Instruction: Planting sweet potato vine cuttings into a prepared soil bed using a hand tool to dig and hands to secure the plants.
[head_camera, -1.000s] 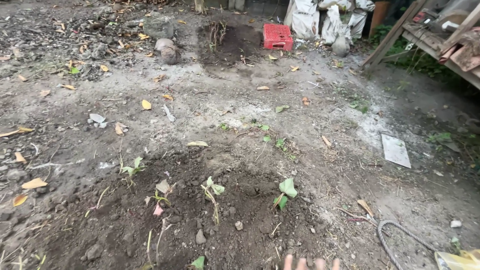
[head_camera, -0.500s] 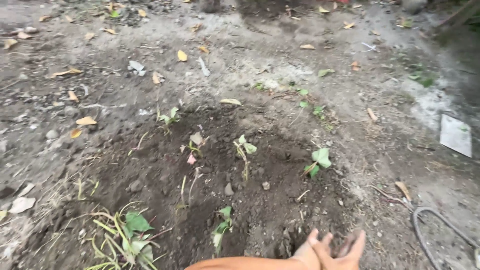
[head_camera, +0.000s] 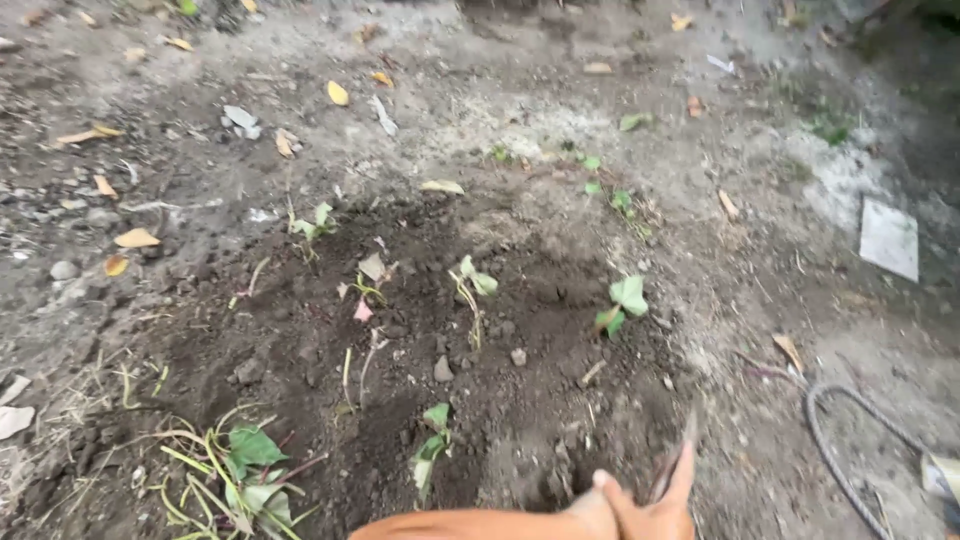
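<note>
- One hand (head_camera: 645, 500) shows at the bottom edge, its forearm crossing in from the left — which hand it is cannot be told for sure. Its fingers are loosely spread with nothing gripped, hovering just over the dark dug soil (head_camera: 520, 400) beside a small hollow (head_camera: 560, 485).
- The other hand is out of view.
- Nearest to the hand is a limp seedling (head_camera: 430, 445) set low in the bed; a taller seedling (head_camera: 472, 290) stands mid-bed and a broad-leaved seedling (head_camera: 622, 303) near the right edge.
- Risk: a sweep of the fingers toward the left could knock or bury the limp seedling — it already leans and looks weakly anchored.
- Risk: loose clods and small stones (head_camera: 442, 372) could roll into the hollow if the soil rim is pressed, refilling it.
- Risk: the grey hose (head_camera: 835, 440) curves on the ground just right of the hand; a snag on it could drag it across the bed edge.
- The bundle of cuttings (head_camera: 240, 470) at lower left lies close to the forearm and could be crushed if it drops.
</note>
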